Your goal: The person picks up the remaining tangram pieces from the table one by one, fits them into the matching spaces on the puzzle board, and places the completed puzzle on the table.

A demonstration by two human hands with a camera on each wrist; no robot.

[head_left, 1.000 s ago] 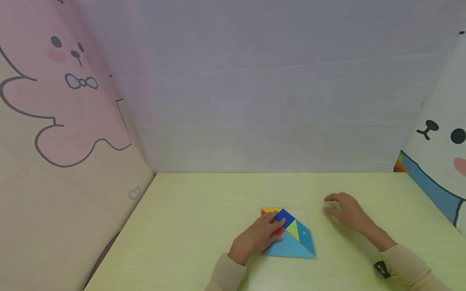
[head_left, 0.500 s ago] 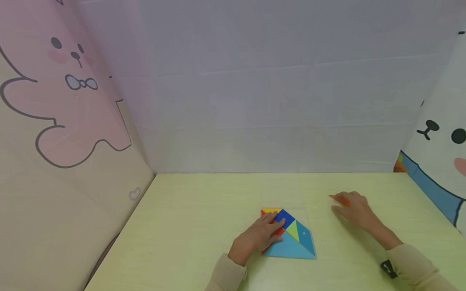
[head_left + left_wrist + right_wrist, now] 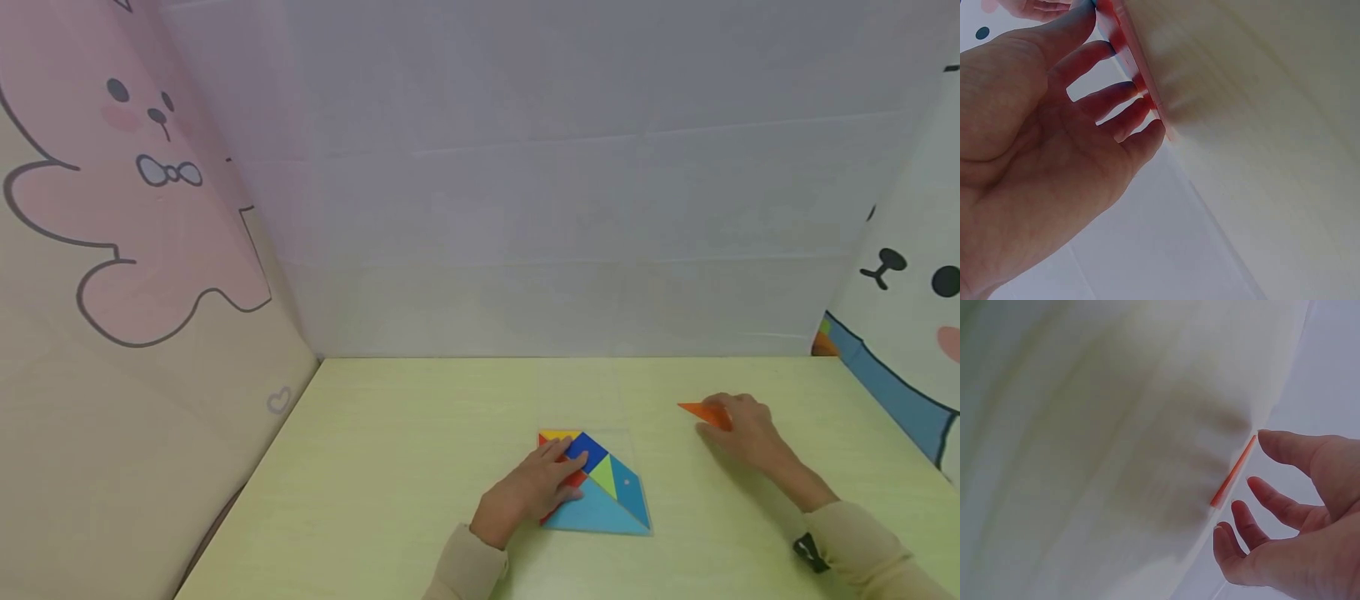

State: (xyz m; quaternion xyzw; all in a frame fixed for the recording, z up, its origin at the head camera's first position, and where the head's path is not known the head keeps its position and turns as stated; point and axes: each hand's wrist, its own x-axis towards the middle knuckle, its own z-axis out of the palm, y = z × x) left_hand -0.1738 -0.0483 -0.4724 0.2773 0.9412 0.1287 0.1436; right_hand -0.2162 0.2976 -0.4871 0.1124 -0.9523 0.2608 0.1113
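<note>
Several flat coloured tangram pieces lie edge to edge on the table in the head view: a blue square (image 3: 592,451), a small green triangle (image 3: 604,476), a darker blue piece (image 3: 630,490), a large light-blue triangle (image 3: 594,510), plus yellow and red ones. My left hand (image 3: 531,485) rests on the left part of this set, fingers extended and covering much of the red. Farther right, an orange triangle (image 3: 705,414) lies on the table. Over its right end is my right hand (image 3: 746,427), and the right wrist view shows thumb and fingers spread apart around the thin orange triangle (image 3: 1232,474).
The pale yellow-green table (image 3: 397,467) extends to both sides of the pieces. A whitish cloth wall (image 3: 480,250) stands at its back edge, with printed cloths at left and right. A black strap (image 3: 811,552) shows at the right sleeve.
My right hand has moved to the right, uncovering more of the orange triangle, whose left tip has kept its place over the last half second. The left hand and the joined pieces have stayed put.
</note>
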